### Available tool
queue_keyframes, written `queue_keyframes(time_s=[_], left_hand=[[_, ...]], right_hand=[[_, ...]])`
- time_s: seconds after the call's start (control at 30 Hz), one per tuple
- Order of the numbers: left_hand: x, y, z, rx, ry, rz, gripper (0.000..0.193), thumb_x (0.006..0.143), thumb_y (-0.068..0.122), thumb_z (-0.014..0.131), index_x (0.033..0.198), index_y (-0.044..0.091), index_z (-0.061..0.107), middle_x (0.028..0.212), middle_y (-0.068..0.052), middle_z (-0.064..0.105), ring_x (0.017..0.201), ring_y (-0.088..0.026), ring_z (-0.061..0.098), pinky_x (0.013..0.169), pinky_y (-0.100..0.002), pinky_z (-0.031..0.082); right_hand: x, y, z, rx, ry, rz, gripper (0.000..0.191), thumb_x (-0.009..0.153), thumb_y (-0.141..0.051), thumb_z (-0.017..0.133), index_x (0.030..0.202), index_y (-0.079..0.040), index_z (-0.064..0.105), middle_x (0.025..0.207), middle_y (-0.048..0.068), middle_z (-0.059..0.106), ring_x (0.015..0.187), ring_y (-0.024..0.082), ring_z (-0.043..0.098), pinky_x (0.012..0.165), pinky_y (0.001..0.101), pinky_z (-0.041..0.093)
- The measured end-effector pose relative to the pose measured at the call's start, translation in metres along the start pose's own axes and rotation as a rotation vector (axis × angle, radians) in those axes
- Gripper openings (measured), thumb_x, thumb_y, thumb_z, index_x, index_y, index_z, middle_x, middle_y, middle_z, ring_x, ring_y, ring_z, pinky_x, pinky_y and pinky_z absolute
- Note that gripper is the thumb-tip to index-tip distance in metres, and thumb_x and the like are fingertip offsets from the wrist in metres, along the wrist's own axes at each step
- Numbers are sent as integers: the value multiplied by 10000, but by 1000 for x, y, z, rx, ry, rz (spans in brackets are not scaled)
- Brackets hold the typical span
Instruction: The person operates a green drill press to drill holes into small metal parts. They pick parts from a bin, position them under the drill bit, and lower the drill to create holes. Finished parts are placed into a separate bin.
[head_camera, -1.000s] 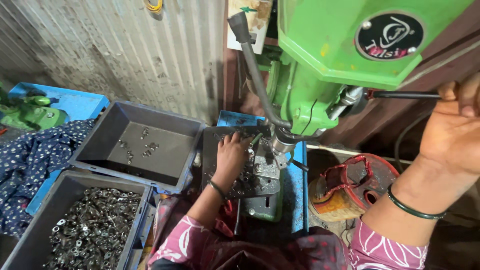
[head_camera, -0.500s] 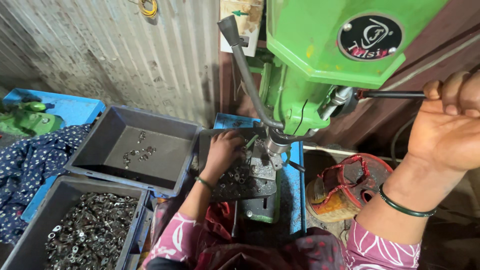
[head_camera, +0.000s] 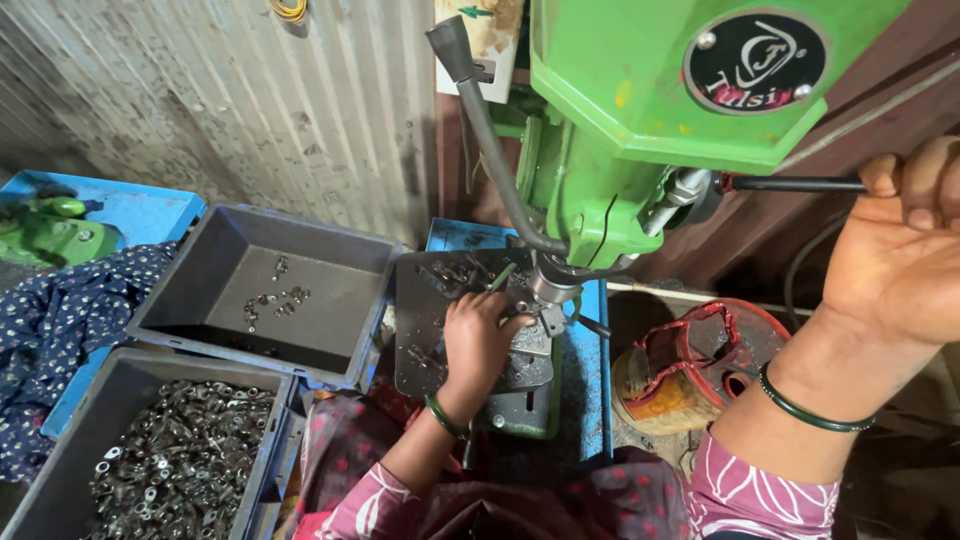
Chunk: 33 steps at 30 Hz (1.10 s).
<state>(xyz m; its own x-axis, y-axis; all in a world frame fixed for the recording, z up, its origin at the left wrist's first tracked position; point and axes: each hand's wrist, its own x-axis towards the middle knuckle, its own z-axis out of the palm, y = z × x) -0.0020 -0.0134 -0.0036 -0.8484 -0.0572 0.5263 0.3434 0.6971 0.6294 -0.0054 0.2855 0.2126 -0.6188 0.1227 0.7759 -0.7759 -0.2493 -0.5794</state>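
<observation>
Nearest the camera, pink patterned sleeves frame the view. At the lower left stands a grey plastic bin heaped with small metal parts (head_camera: 170, 455); beyond it a second grey plastic bin (head_camera: 265, 290) holds only a few loose pieces on its floor. A dark blue dotted cloth (head_camera: 50, 320) lies to their left.

The left hand (head_camera: 478, 335), a green bangle at its wrist, rests fingers-down on the dark metal drill table (head_camera: 425, 320) strewn with small parts — the fingers curl together around something just beside the steel drill spindle (head_camera: 553, 283), though what they pinch is hidden.

The right hand (head_camera: 900, 250), also wearing a green bangle, is wrapped closed around the black feed lever (head_camera: 795, 184) of the bright green drill press (head_camera: 650, 110).

Below that arm sits a round red-and-orange motor housing (head_camera: 690, 365). Farthest back — a corrugated metal wall (head_camera: 250, 100) and a blue plastic tray (head_camera: 130, 210).
</observation>
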Motion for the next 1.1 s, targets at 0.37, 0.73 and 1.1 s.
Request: queue_keyframes(time_s=[0.37, 0.73, 1.1], left_hand=[[3, 8, 0, -8, 132, -24, 412, 697, 361, 857, 1002, 107, 745, 1133, -64, 693, 1080, -325, 590, 917, -465, 440], [-15, -28, 1, -140, 199, -30, 290, 874, 138, 748, 1160, 105, 707, 1205, -104, 658, 1158, -336, 590, 999, -449, 449], [-9, -31, -32, -91, 190, -185, 296, 878, 218, 741, 1113, 52, 672, 979, -132, 705, 917, -340, 629, 834, -466, 453]], right_hand=[[-73, 15, -20, 166, 109, -203, 489, 941, -649, 468, 820, -191, 346, 672, -40, 344, 675, 128, 363, 771, 302, 417], [-115, 27, -32, 225, 222, -240, 478, 949, -613, 485, 781, -175, 393, 675, -34, 421, 685, 138, 397, 836, 317, 441], [-97, 32, -54, 184, 97, -242, 391, 1034, -483, 520, 825, -176, 401, 736, -20, 357, 661, 111, 381, 790, 279, 418]])
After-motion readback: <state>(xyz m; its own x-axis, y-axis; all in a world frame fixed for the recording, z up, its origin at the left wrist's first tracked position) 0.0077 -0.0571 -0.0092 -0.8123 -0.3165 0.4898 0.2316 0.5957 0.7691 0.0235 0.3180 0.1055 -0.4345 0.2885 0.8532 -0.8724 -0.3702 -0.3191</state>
